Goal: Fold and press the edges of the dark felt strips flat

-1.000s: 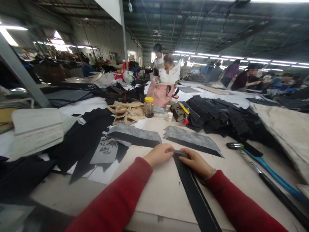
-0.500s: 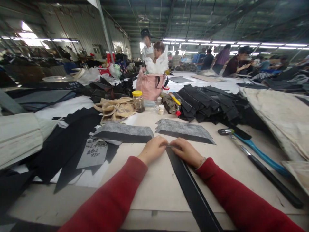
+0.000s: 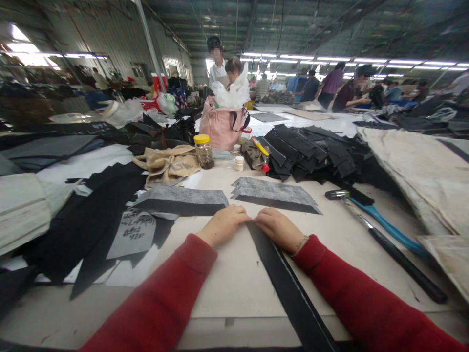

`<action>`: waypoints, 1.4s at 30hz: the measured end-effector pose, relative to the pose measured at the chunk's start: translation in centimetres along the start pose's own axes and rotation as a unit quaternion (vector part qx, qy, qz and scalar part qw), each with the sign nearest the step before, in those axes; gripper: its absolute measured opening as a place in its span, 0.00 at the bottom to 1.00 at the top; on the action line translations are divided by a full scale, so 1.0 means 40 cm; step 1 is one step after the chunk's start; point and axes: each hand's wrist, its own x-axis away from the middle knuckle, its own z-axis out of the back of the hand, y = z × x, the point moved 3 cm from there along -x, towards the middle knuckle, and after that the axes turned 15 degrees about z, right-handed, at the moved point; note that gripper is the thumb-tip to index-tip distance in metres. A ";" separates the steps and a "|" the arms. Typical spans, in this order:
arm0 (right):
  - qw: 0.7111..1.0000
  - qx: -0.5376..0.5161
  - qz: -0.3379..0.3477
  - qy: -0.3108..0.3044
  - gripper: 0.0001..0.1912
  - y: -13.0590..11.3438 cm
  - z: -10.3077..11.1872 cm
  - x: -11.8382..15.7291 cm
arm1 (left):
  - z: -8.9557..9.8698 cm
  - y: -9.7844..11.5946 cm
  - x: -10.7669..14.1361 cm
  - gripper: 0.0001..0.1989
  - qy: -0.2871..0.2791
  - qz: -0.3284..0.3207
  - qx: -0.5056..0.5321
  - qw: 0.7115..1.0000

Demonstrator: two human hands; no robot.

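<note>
A long black fabric strip [image 3: 289, 288] with a pale line along it runs from the table's front edge up to my hands. At its far end my left hand [image 3: 225, 225] is closed, its fingertips pinching the tip. From the right, my right hand [image 3: 280, 229] grips the same end with bent fingers, its palm side over the strip's edge. The fingertips of both hands nearly meet and hide the tip. Just beyond them lie two stacks of grey-backed black pieces, a left stack [image 3: 183, 199] and a right stack [image 3: 274, 195].
To the right lie a hammer [image 3: 403, 264] and a blue-handled brush [image 3: 388, 222]. Farther back are a yellow-lidded jar [image 3: 204, 152], a small white bottle [image 3: 239, 164], a pink bag [image 3: 222, 128] and piled black pieces [image 3: 315, 149]. A written grey sheet [image 3: 134, 234] lies left. People stand farther off.
The view has shifted slightly, so everything sits a little farther left and up. Both hands stay at the strip's far end, with only slight finger movement.
</note>
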 end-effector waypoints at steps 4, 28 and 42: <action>0.996 0.072 0.026 -0.047 0.13 -0.022 -0.002 -0.003 | 0.020 0.010 0.016 0.14 -0.014 -0.049 -0.111 0.992; 0.965 -0.192 -0.164 0.063 0.12 0.068 0.048 0.071 | -0.040 0.072 -0.001 0.12 0.040 0.071 0.072 0.994; 0.991 -0.118 -0.057 0.018 0.12 0.041 0.042 0.051 | -0.028 0.086 -0.002 0.13 0.015 0.047 0.043 0.998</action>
